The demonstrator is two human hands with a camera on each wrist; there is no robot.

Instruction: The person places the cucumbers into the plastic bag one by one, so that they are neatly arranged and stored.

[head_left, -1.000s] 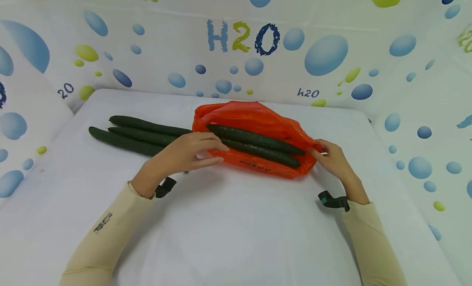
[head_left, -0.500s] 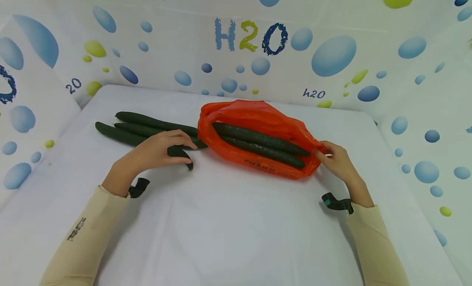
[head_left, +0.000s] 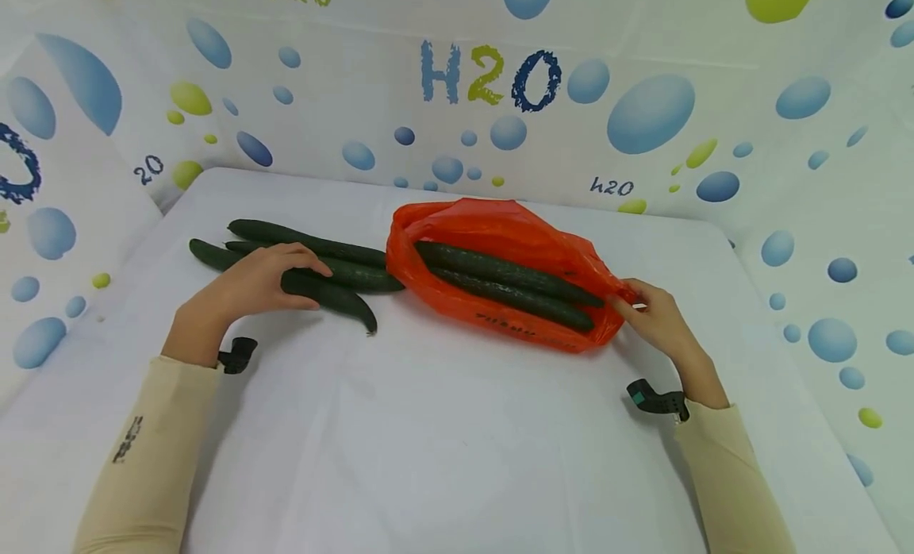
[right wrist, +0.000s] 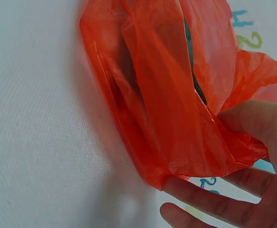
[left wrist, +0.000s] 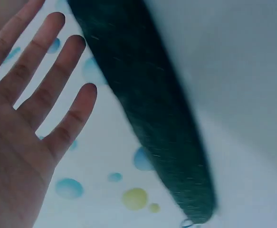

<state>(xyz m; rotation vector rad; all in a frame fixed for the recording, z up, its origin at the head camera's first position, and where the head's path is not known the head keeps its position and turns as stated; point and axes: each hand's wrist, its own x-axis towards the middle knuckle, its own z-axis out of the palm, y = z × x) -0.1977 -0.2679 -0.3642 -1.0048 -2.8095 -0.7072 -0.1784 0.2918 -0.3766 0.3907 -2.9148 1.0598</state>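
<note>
The left hand (head_left: 250,284), fingers straight and unclenched, is right at a dark-green, slightly curved cucumber (head_left: 333,295), at nine o'clock from a thin, crinkled red bag (head_left: 493,219). The right hand (head_left: 653,312) pinches the bag's four-o'clock end; inside lie two cucumbers (head_left: 510,275).

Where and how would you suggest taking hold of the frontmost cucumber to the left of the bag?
I'd take the front cucumber partway along its right half, from above, gripping across its width. It is long and slender, and that half angles away from its neighbour, which should leave room on both sides. The left hand covers part of its left half.
</note>
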